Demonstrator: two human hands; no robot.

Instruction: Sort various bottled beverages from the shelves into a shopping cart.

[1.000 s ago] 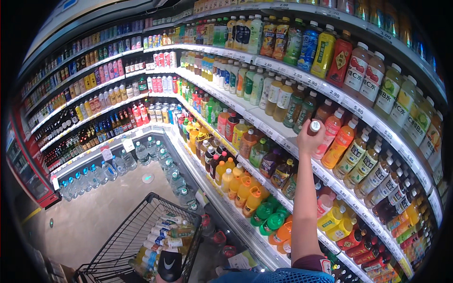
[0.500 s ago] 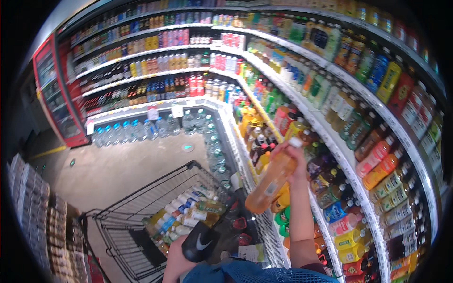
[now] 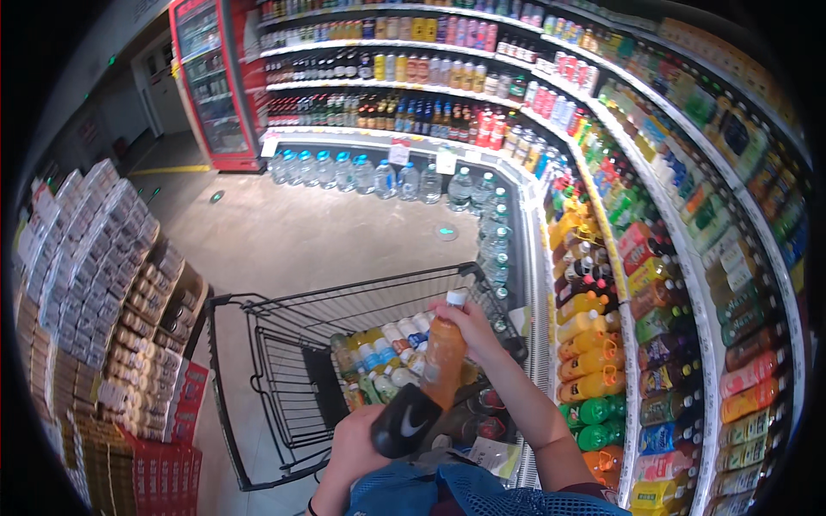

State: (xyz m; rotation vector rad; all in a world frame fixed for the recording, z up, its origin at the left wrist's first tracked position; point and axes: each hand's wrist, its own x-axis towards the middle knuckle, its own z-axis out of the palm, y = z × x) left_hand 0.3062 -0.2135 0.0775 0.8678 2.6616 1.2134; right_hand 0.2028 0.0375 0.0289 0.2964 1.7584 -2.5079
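Store aisle, head view: pale floor (image 3: 335,228) in the middle, lit shelves (image 3: 387,84) packed with drinks wrapping round the far side and down the right, red-framed glass-door fridge (image 3: 215,86) at far left. Row of clear water bottles (image 3: 344,172) with blue caps stands on the floor below the far shelves. Stacked packs (image 3: 95,232) at left, red carton (image 3: 168,477) under them. Black wire cart (image 3: 329,387) front and centre, drink bottles (image 3: 387,348) lying inside, white, yellow and blue among them. Right hand (image 3: 471,329): fingers (image 3: 449,312) clasped round the upper part of an orange-tinted bottle (image 3: 444,361), just under its white cap (image 3: 455,297). Bottle is tilted, cap end up, and overlaps the cart's load in view; can't tell if it touches anything in there. Its lower end sits right next to a black rounded piece (image 3: 403,421) in this view. Left hand (image 3: 357,443) is up against that piece; its fingers are mostly hidden, so can't tell how tight the grip is. Blue mesh fabric (image 3: 413,486) at the bottom edge. Orange jugs (image 3: 589,344) and green bottles (image 3: 594,421) on the low shelf, right of the cart.
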